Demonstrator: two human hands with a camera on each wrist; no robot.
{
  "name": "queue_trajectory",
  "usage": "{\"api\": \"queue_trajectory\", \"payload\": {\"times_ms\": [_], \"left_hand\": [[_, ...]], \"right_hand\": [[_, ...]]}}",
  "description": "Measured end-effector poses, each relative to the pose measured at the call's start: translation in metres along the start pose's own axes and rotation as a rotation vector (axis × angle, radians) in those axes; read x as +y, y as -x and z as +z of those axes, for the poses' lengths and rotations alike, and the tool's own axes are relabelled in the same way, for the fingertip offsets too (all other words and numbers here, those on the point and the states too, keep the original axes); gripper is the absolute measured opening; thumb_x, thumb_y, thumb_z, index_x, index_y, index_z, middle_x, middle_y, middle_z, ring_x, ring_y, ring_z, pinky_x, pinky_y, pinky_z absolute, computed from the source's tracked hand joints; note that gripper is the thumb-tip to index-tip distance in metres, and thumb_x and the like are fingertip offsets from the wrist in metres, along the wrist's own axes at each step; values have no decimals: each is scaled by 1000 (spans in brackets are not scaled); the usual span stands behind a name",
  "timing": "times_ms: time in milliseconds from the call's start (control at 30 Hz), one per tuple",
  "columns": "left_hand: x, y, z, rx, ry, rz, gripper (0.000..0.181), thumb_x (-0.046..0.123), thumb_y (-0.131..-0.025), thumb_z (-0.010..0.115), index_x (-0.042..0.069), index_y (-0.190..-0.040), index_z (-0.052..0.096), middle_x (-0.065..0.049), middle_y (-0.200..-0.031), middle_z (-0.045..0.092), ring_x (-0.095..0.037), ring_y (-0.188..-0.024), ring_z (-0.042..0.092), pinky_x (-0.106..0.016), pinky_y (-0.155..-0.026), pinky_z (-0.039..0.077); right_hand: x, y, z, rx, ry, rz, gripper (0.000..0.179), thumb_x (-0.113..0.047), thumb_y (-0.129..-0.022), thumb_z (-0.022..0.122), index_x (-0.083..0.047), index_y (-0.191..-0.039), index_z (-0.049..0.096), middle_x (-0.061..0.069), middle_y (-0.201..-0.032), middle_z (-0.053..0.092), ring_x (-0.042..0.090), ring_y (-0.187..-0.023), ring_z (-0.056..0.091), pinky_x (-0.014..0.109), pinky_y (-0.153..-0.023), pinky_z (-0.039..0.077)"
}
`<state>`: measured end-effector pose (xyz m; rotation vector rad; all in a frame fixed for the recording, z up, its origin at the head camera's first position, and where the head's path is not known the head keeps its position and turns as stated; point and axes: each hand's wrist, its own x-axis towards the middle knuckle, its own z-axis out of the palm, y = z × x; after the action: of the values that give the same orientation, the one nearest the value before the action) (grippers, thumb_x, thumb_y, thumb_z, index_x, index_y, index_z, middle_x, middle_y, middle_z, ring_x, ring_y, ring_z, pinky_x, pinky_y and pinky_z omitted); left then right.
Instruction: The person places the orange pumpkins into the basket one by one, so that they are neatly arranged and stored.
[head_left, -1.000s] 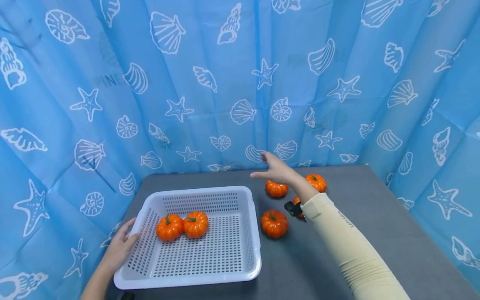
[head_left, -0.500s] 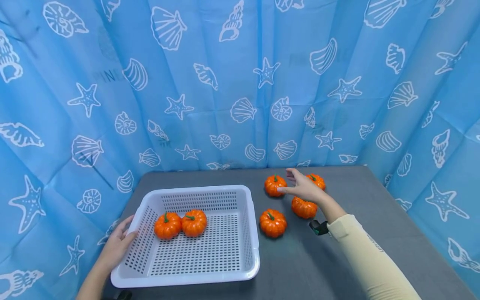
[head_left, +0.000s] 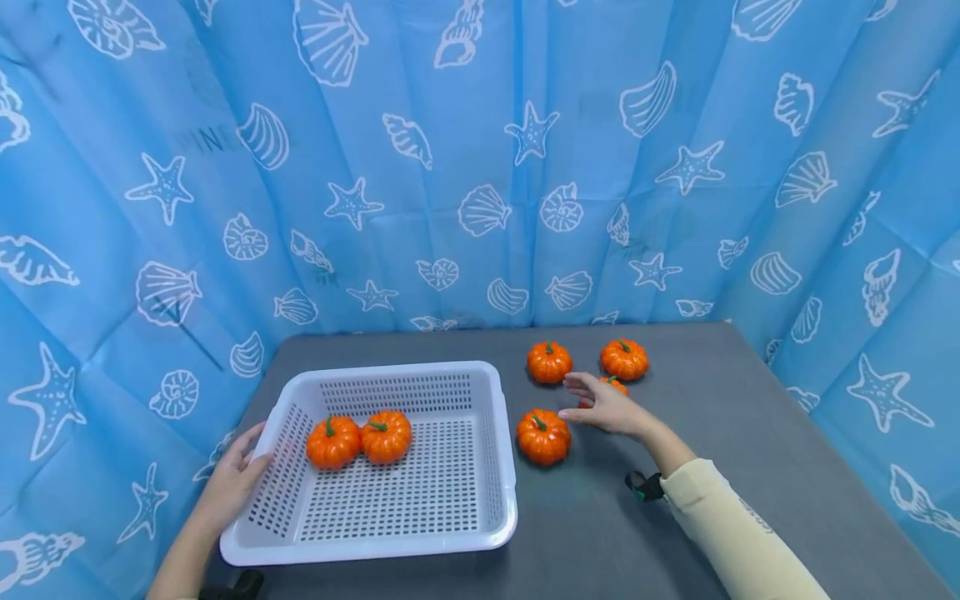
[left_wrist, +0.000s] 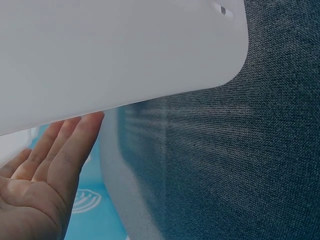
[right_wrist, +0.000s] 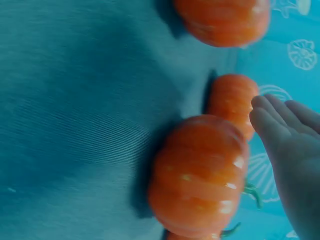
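My left hand (head_left: pixel 231 485) is at the left side of a white perforated plastic basket (head_left: pixel 491 533), its fingers extended and fingertips touching the rim. In the left wrist view those fingers (left_wrist: pixel 77 145) look straight under the basket's edge. Two small orange pumpkins (head_left: pixel 333 442) (head_left: pixel 386 437) with green stems sit inside. My right hand (head_left: pixel 611 408), holding nothing, hovers over the table with fingers loosely extended. Beneath it, one pumpkin (head_left: pixel 617 385) is partly hidden. Close to my fingertips stands the front pumpkin (head_left: pixel 543 437). Farther back are two more, one left (head_left: pixel 549 362) and one right (head_left: pixel 624 359).
The grey tabletop (head_left: pixel 750 467) extends right of the pumpkins. A blue curtain (head_left: pixel 480 167) with white shells and starfish encloses the back and sides. Black straps (head_left: pixel 645 486) show near my wrists.
My right hand has come back from the table's far side, passing over the pumpkins to hover nearer the front one. The left hand stays at the basket; the head view has tilted slightly.
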<state>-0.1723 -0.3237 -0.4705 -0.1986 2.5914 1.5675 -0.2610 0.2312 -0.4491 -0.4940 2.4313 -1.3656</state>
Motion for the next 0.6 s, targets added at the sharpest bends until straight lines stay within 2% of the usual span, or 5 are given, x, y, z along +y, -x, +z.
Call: {"api": "queue_trajectory", "payload": {"times_ms": [67, 267, 500, 600], "left_hand": [[0, 0, 0, 1, -11, -4, 65, 33, -102, 38, 16, -153, 2, -35, -137, 41, -38, -94, 68, -47, -68, 59], [3, -2, 1, 2, -28, -9, 65, 34, -102, 38, 17, -154, 2, -34, -139, 40, -39, -98, 66, -47, -69, 59], [4, 1, 1, 9, -27, -6, 67, 37, -101, 39, 19, -154, 1, -34, -140, 40, -42, -101, 65, -49, -71, 58], [3, 2, 1, 4, -17, -9, 68, 37, -101, 39, 19, -154, 1, -33, -140, 39, -42, -103, 64, -49, -71, 58]], "right_hand": [[5, 1, 3, -48, -1, -5, 78, -27, -88, 68, 8, -143, 26, 32, -147, 30, 45, -136, 31, 57, -110, 29], [20, 5, 8, -134, 92, -61, 78, -30, -85, 70, 13, -138, 33, 34, -141, 36, 47, -130, 38, 55, -106, 36], [27, 3, 18, -172, -11, 14, 84, -23, -80, 76, 8, -143, 28, 29, -147, 32, 45, -133, 35, 56, -109, 31], [28, 3, 24, -177, -18, 32, 85, -21, -80, 76, 6, -144, 26, 27, -147, 32, 43, -133, 36, 55, -109, 32]]}}
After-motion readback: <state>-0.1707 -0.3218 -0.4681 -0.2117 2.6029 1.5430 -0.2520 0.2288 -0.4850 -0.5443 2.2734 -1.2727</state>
